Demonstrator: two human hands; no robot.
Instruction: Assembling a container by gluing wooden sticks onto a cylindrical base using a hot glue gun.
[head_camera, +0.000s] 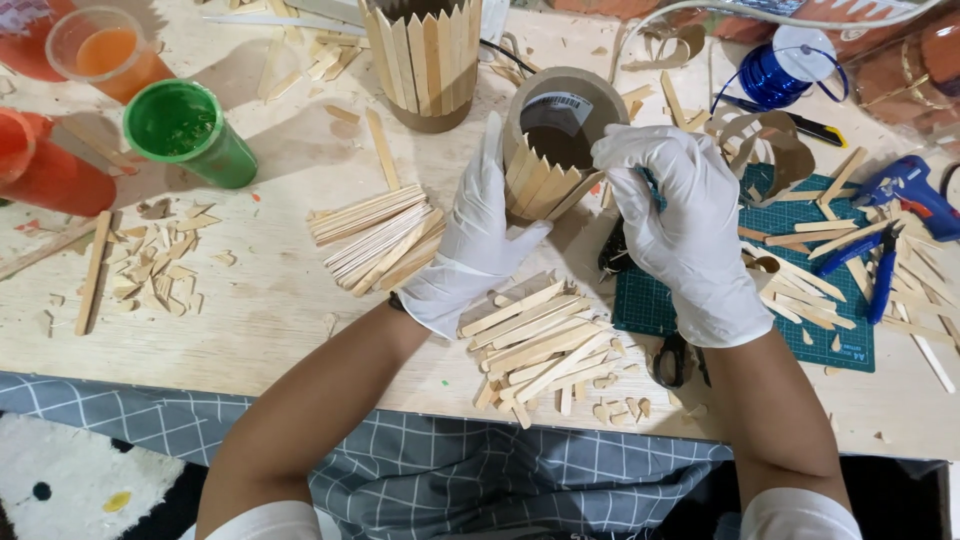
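Observation:
Both my hands wear white gloves. My left hand (472, 240) cups the left side of a cardboard tube (556, 125) tilted toward me. Wooden sticks (540, 185) with pointed ends are stuck around the tube's lower part. My right hand (680, 230) presses a stick against the tube's right side. A loose heap of pointed sticks (535, 340) lies just below my hands. Another stack of sticks (375, 235) lies to the left.
A finished stick-clad tube (425, 60) stands at the back. Green (185, 130) and orange (100, 50) paint cups sit far left, with wood offcuts (160, 260) below. A green cutting mat (800, 270), blue glue gun (915, 190), blue pliers (880, 270) and scissors (675, 360) lie right.

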